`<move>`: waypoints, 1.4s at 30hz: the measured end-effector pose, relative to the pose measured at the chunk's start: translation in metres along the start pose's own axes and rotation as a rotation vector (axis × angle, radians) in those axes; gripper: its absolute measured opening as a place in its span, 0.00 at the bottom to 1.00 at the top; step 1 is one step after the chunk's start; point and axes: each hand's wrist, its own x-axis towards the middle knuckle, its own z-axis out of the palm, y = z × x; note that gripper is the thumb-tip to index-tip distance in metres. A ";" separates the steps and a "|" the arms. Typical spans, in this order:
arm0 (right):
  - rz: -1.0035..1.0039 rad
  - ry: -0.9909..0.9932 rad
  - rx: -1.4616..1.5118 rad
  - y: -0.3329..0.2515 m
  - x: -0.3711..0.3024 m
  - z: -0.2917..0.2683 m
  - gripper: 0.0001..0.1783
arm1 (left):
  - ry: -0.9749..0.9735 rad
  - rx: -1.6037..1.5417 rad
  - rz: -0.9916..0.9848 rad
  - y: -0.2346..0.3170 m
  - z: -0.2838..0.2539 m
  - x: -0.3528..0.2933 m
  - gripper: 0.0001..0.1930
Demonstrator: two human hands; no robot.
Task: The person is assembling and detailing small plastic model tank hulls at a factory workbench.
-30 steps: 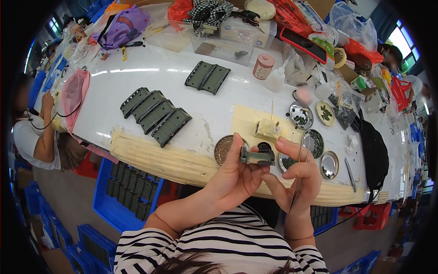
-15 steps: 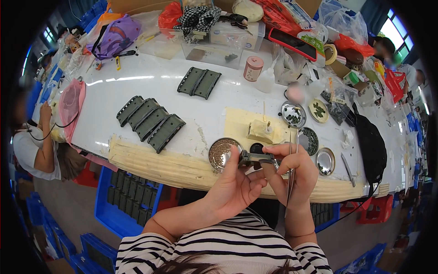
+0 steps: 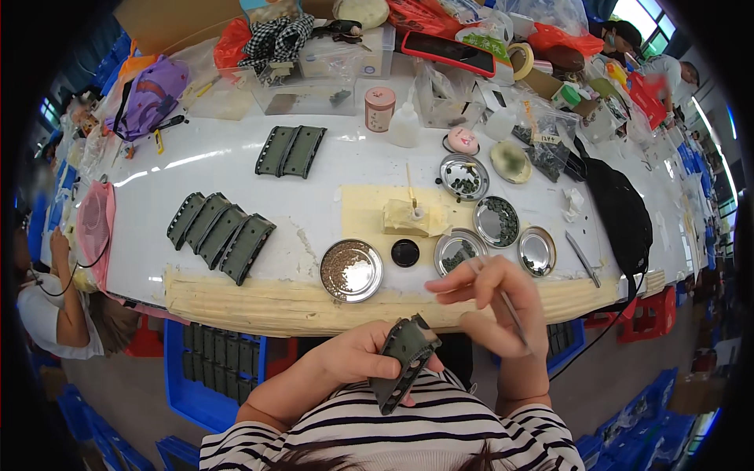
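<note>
In my left hand [image 3: 355,357] is a dark green curved plastic part [image 3: 400,363], held tilted near my striped shirt, thumb on its face. My right hand [image 3: 509,308] is raised to the right of it, over the table's front edge. Slim metal tweezers [image 3: 515,320] lie in its grip, their tips partly hidden; the index and middle fingers stretch forward. Just beyond that hand stands a round metal dish [image 3: 439,257] of small green pieces. A metal dish [image 3: 365,276] of tiny brown parts sits ahead of my left hand, with a black round cap [image 3: 404,253] beside it.
More green curved parts lie left [image 3: 222,235] and farther back [image 3: 290,151]. Several small dishes [image 3: 537,251] stand at right, near a pen-like metal tool [image 3: 583,259] and a black bag [image 3: 619,208]. A tape-covered block [image 3: 404,218] is mid-table. Below, a blue crate [image 3: 177,369] holds similar parts.
The green part has come down toward my body and turned in my left hand. My right hand has let go of it and drawn away to the right, keeping the tweezers.
</note>
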 end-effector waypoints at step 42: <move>-0.337 0.173 -0.587 0.025 0.021 0.013 0.12 | 0.630 0.661 0.430 0.010 0.027 0.008 0.15</move>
